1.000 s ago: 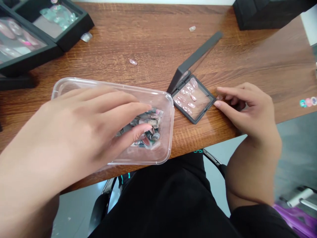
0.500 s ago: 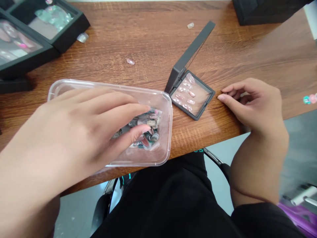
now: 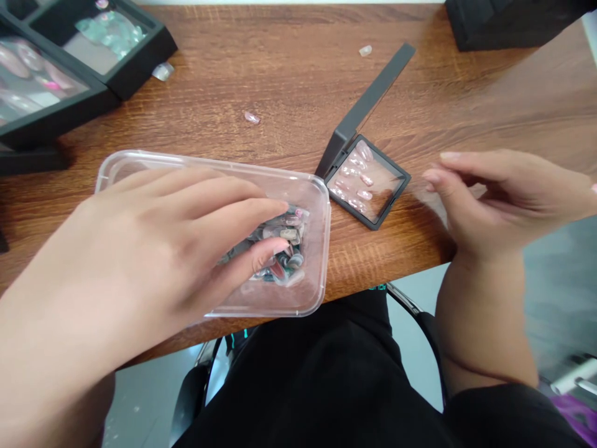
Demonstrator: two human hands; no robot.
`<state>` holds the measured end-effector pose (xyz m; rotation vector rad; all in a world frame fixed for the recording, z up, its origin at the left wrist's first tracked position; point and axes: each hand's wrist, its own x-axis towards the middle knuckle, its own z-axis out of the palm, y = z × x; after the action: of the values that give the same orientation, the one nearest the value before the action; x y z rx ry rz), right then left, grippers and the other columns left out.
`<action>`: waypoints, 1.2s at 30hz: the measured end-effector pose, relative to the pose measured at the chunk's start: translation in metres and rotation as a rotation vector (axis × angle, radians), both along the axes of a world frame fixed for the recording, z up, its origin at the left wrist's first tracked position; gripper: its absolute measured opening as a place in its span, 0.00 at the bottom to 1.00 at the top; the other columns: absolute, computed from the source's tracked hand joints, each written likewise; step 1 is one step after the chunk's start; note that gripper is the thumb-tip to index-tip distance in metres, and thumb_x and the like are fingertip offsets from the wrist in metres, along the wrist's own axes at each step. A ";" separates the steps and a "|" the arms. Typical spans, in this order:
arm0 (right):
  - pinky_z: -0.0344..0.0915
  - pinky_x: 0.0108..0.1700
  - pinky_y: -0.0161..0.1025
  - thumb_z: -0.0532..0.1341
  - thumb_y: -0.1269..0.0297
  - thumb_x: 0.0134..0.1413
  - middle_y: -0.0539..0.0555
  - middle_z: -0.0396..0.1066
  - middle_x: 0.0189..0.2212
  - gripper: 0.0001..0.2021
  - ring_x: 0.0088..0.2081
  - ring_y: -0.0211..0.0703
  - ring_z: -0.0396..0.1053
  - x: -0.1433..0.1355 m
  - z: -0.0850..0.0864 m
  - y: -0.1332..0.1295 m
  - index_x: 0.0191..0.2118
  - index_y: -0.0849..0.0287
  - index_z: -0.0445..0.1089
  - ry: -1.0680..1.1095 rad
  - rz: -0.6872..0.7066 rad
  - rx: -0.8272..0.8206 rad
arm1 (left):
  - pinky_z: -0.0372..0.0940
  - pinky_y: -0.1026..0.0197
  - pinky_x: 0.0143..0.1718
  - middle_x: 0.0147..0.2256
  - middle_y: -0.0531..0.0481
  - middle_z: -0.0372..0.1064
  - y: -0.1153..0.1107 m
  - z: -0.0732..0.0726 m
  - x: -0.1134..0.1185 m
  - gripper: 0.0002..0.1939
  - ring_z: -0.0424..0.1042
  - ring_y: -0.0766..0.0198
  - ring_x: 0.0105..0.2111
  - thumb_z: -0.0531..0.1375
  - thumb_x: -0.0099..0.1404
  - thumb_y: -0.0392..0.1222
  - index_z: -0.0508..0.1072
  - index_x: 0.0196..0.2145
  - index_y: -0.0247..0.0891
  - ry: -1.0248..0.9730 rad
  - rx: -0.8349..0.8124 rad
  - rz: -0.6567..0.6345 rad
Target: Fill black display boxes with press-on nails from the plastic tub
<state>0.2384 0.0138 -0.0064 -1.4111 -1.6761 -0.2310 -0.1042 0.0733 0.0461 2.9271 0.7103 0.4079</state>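
My left hand (image 3: 186, 230) is over a clear plastic tub (image 3: 321, 249), thumb and index finger apart above a heap of small nail tips (image 3: 291, 235), with nothing between them. To the tub's right stands a small black case (image 3: 385, 218) with its lid (image 3: 368, 93) raised. Several pink glittery nail tips (image 3: 357, 163) lie at the left and middle of its tray. My right hand (image 3: 499, 193) hovers right of the case, thumb and index finger spread a little, nothing visible between them.
Single nail tips (image 3: 252, 117) lie loose on the wooden table (image 3: 209, 74), one near the back (image 3: 365, 50). Black display boxes (image 3: 144, 62) with nail tips fill the back left, a clear piece (image 3: 163, 71) beside them. A black box (image 3: 494, 28) stands at the back right.
My right hand has turned and its fingers have spread out to the right, lifting off the table. My left hand stays over the tub. The whole view has shifted slightly.
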 end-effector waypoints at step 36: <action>0.70 0.48 0.54 0.69 0.69 0.52 0.51 0.78 0.36 0.09 0.40 0.50 0.75 -0.016 0.001 0.016 0.39 0.47 0.79 -0.166 0.165 -0.216 | 0.67 0.49 0.41 0.43 0.50 0.75 -0.004 0.002 0.001 0.14 0.75 0.53 0.42 0.50 0.76 0.51 0.69 0.45 0.39 0.015 0.066 0.002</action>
<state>0.2223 0.0299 -0.0054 -1.4321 -1.9925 -0.0764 -0.1029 0.0691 0.0482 2.9939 0.7157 0.4182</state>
